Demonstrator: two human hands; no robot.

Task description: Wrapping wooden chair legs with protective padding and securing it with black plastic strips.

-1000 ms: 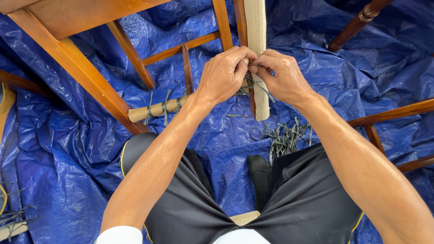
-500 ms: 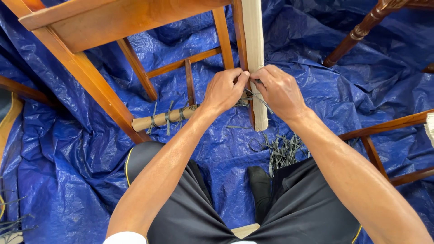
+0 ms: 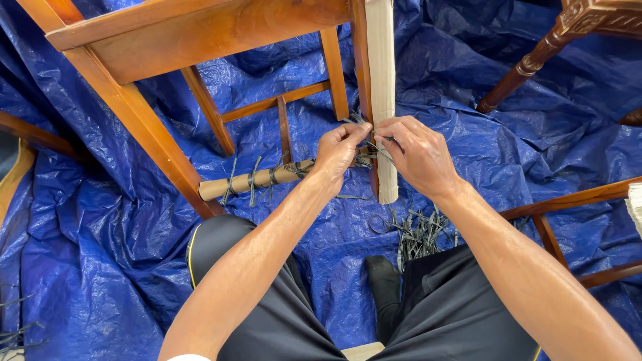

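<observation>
An upturned wooden chair (image 3: pixel 140 113) stands in front of me on a blue tarp (image 3: pixel 87 227). One leg (image 3: pixel 381 73) and a crossbar (image 3: pixel 257 179) are wrapped in tan cardboard. My left hand (image 3: pixel 339 152) and my right hand (image 3: pixel 416 155) meet at the wrapped leg, both pinching a dark plastic strap (image 3: pixel 376 148) that runs around it. Similar dark straps tie the wrapped crossbar.
A pile of loose dark straps (image 3: pixel 418 230) lies on the tarp by my right knee. A dark turned leg (image 3: pixel 528 67) of another piece of furniture stands at the top right. More wooden rails (image 3: pixel 575 199) cross at the right edge.
The view has tilted, so both hands and the chair appear lower in the frame. My hands stay together on the strap at the wrapped leg.
</observation>
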